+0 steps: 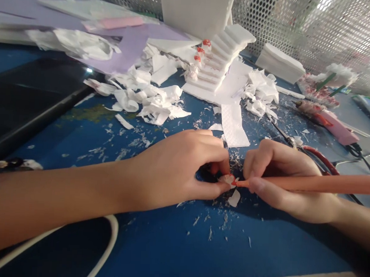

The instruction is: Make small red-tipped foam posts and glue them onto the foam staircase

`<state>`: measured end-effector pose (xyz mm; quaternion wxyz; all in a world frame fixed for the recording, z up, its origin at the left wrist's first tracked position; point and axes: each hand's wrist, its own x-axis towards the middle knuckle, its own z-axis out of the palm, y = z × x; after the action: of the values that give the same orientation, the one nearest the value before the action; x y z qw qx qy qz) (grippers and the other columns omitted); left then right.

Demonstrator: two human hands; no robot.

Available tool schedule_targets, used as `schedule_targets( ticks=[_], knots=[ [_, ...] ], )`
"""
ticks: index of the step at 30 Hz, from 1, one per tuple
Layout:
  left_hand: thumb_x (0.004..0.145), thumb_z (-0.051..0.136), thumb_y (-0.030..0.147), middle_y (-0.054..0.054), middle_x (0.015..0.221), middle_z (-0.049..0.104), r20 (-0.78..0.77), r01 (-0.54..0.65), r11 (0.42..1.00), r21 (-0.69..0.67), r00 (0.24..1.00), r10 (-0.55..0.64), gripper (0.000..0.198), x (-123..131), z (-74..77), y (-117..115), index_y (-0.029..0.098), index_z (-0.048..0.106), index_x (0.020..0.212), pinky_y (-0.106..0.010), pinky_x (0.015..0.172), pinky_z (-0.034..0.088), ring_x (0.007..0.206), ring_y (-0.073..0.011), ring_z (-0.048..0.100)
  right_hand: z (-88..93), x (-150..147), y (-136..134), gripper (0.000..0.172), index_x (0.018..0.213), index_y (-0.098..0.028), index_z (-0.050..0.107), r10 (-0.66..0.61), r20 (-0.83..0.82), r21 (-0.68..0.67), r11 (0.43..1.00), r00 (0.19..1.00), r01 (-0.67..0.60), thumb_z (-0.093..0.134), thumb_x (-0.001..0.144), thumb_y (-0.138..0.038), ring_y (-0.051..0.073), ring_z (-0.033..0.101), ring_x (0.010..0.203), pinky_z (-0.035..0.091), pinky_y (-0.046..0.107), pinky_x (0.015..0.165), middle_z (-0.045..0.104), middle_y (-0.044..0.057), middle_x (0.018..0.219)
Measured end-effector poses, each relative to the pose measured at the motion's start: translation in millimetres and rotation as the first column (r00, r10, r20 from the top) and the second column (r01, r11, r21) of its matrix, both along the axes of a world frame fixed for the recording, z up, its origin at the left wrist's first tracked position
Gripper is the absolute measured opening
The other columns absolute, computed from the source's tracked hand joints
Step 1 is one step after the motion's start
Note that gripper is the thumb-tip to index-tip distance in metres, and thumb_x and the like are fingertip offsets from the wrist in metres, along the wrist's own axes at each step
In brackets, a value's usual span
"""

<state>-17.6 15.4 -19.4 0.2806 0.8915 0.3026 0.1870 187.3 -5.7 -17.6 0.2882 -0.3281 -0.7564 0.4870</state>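
Note:
My left hand (183, 171) is closed in a pinch on a small white foam piece with a red top (228, 179), held just above the blue mat (168, 244). My right hand (281, 179) grips an orange brush or pen (318, 183) whose red tip touches that small piece. White shavings lie on the mat under both hands. Behind them stands a white foam staircase model (221, 54) with three small red-topped pieces (201, 51) along its left side.
Torn white foam scraps (150, 100) and a white strip (233, 124) lie behind my hands. Purple sheets (128, 42) at back left, a dark tablet (30, 99) at left, a white cable (107, 241) in front, red-handled tool and wires (319, 156) at right, mesh wall behind.

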Motion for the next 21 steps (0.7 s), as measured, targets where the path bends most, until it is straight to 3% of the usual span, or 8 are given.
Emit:
schedule_targets(
  ticks=[21],
  knots=[
    [0.076, 0.063, 0.028, 0.003, 0.065, 0.054, -0.033, -0.045, 0.998, -0.049, 0.999, 0.043, 0.014, 1.6, 1.6, 0.1, 0.017, 0.059, 0.068, -0.023, 0.062, 0.034, 0.066, -0.0108, 0.048, 0.3, -1.5, -3.4, 0.018, 0.07, -0.02, 0.041, -0.051, 0.036, 0.078, 0.996, 0.998, 0.048, 0.054, 0.082, -0.021, 0.009, 0.049, 0.055, 0.039, 0.024, 0.049, 0.05, -0.002, 0.06]
  ],
)
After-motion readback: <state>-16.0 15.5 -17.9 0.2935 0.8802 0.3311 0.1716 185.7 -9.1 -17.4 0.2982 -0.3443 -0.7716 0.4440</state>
